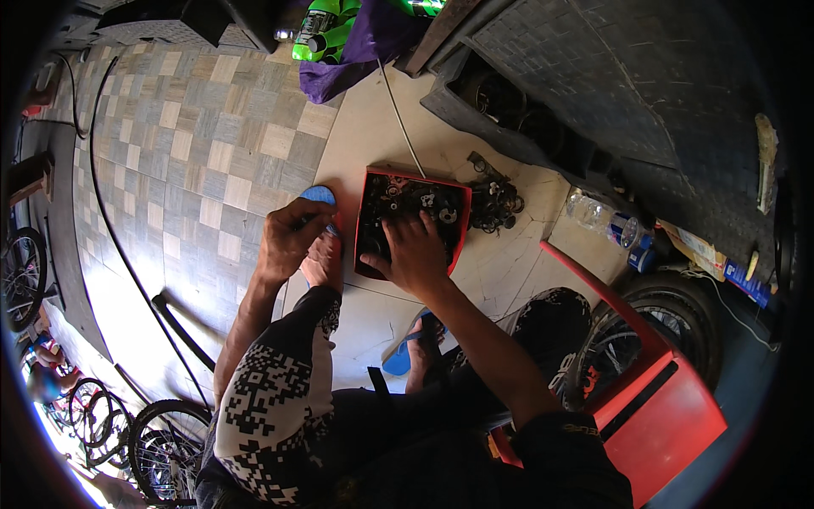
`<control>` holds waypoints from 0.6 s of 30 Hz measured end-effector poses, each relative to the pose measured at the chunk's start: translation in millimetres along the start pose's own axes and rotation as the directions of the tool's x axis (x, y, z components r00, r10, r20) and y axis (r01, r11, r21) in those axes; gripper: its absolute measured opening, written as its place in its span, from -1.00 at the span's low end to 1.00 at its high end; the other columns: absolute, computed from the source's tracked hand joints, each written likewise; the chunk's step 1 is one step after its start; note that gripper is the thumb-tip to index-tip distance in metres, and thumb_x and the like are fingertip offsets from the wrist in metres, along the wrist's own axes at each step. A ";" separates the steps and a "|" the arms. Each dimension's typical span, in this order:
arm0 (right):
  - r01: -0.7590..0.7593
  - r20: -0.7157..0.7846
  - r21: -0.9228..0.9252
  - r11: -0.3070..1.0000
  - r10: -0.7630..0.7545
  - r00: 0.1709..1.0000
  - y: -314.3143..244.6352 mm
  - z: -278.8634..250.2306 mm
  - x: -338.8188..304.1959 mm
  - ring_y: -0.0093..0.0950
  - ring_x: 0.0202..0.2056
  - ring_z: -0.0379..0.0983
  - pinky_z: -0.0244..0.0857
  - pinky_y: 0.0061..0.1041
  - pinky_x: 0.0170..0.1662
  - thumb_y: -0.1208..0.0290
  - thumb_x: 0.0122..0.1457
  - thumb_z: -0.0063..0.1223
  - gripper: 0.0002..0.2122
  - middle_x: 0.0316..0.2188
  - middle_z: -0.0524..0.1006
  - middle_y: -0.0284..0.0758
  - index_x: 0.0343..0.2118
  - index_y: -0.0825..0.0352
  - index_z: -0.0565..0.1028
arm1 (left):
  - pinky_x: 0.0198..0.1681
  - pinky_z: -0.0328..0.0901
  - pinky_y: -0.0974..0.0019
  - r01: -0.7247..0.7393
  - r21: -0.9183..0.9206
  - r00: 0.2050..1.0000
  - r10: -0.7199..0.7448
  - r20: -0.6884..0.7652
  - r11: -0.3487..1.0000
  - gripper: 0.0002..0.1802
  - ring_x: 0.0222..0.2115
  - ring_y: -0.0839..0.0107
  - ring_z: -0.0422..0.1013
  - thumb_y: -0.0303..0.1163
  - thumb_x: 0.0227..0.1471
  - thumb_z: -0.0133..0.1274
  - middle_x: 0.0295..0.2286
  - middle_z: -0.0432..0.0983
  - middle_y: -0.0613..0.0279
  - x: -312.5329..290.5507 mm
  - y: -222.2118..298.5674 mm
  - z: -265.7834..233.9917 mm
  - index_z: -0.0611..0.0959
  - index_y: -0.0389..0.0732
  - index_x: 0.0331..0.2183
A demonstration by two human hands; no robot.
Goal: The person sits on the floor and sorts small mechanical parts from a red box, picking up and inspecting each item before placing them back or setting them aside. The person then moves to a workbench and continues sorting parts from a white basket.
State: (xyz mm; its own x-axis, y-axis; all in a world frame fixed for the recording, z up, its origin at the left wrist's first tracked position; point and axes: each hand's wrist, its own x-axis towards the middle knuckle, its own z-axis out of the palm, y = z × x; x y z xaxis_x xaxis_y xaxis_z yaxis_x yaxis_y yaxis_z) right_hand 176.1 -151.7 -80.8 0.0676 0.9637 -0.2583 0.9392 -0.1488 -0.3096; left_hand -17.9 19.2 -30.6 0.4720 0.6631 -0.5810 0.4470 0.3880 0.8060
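A red box (363,212) full of small dark metal parts (407,193), some of them ring-shaped, stands on the floor between my feet. Into it reaches my right hand (414,254), palm down and fingers apart, touching the parts; nothing shows in its grip. My left hand (292,236) is held to the left of the box, above my foot in a blue flip-flop (319,194). Its fingers are curled together, thumb against them, and whatever they may hold is too small or hidden. A loose heap of dark metal parts (495,199) lies against the box's right side.
A thin metal rod (398,114) leans at the box's far edge. Beyond it are a purple bag (360,55) and green bottles (318,24). Clear plastic bottles (598,216), wheels (691,314) and a red chair (653,416) stand on the right. Bicycles (165,450) stand lower left.
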 end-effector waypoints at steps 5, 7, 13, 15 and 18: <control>0.006 0.013 -0.036 0.999 -0.006 1.000 -9.0 -0.9 -21.6 -0.19 0.30 0.29 0.00 -0.06 0.38 -0.36 0.24 -0.09 -0.20 0.19 0.48 -0.07 0.16 0.40 0.50 | -0.05 0.44 0.36 -0.011 0.024 1.000 0.011 0.005 1.000 -0.83 -0.22 0.52 0.57 -0.49 0.17 0.24 -0.28 0.72 0.22 -0.7 1.5 0.3 0.77 -0.27 -0.17; 0.003 0.012 -0.029 1.000 -0.003 1.000 -10.4 -1.4 -24.6 -0.19 0.31 0.28 0.02 -0.09 0.37 -0.35 0.24 -0.07 -0.21 0.21 0.47 -0.07 0.15 0.41 0.51 | -0.05 0.44 0.36 -0.007 0.015 1.000 0.007 0.000 1.000 -0.83 -0.22 0.52 0.57 -0.49 0.17 0.24 -0.28 0.72 0.22 -0.1 0.7 1.1 0.77 -0.26 -0.17; -0.035 0.070 0.003 0.999 0.034 0.997 -12.1 -13.4 -22.0 -0.19 0.20 0.38 0.11 -0.12 0.31 -0.32 0.25 -0.05 -0.26 0.08 0.56 -0.07 0.08 0.40 0.55 | -0.05 0.43 0.36 0.001 -0.004 1.000 -0.001 0.008 1.000 -0.84 -0.23 0.52 0.56 -0.49 0.18 0.23 -0.28 0.72 0.24 -0.5 -3.0 0.5 0.77 -0.25 -0.17; -0.119 0.160 0.124 0.985 0.098 0.982 -7.3 -14.2 -10.5 -0.19 0.12 0.43 0.14 -0.12 0.29 -0.32 0.25 -0.05 -0.28 -0.01 0.59 -0.08 0.04 0.39 0.56 | -0.06 0.43 0.36 -0.003 -0.006 1.000 0.003 0.010 1.000 -0.84 -0.23 0.53 0.56 -0.49 0.18 0.23 -0.28 0.72 0.25 -0.4 -4.2 0.6 0.77 -0.25 -0.18; -0.102 -0.038 -0.006 0.995 0.102 0.994 0.6 -3.9 16.4 -0.18 0.04 0.44 0.14 -0.10 0.29 -0.30 0.25 -0.03 -0.32 -0.10 0.61 -0.08 0.00 0.36 0.56 | -0.07 0.44 0.36 -0.011 -0.003 1.000 0.011 0.015 1.000 -0.84 -0.24 0.53 0.56 -0.49 0.18 0.23 -0.29 0.72 0.24 -0.7 -5.3 1.0 0.77 -0.26 -0.18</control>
State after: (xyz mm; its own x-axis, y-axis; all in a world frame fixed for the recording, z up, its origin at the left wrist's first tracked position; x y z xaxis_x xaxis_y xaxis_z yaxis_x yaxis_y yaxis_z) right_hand 179.1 -135.1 -81.7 0.1756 0.9513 -0.2533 0.9295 -0.2450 -0.2757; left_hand -19.8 16.0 -34.6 0.4881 0.6579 -0.5735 0.4391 0.3828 0.8128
